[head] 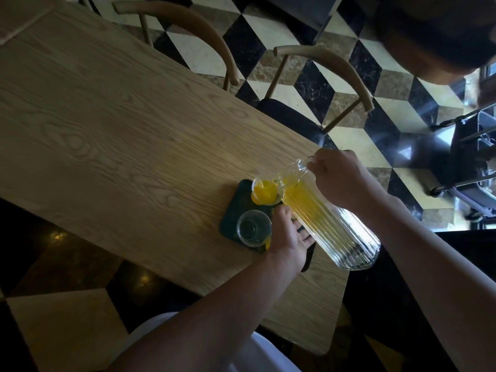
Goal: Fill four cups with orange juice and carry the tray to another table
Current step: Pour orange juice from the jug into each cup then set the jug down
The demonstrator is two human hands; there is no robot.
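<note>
Currently the jug (pixel 330 210), clear ribbed glass, is tipped steeply with its mouth down over the far cup (pixel 265 191). Juice (pixel 298 197), orange-yellow, sits in the jug's lower neck half; the raised base end looks empty. Far cup holds juice, level roughly partway up; exact level cannot be read.

Right hand (pixel 341 178): closed around the jug at its neck end, fingers curled, carrying the jug clear of the bench (pixel 107 116).

Left hand (pixel 287 234): fingers spread loosely, lying against the underside of the jug's body, just above the tray (pixel 236 202). Whether it grips or only steadies the glass cannot be told; the fingers are not wrapped round it.

Tray: dark, rounded corners, flat on the bench near the near-right edge. Two cups clearly seen on it. Far cup stands at the tray's far end, touching or nearly touching the jug's lip. Near cup (pixel 253 228), clear, stands upright at the tray's near end, just beside the left hand; it looks empty. A patch of yellow shows at its lower right edge, partly hidden by the hand; cannot tell what it belongs to. Rest of the tray is hidden under hand and jug.

Bench: light wood grain. Two wooden chairs (pixel 322 84) stand at its far side on a chequered floor (pixel 389 108).
</note>
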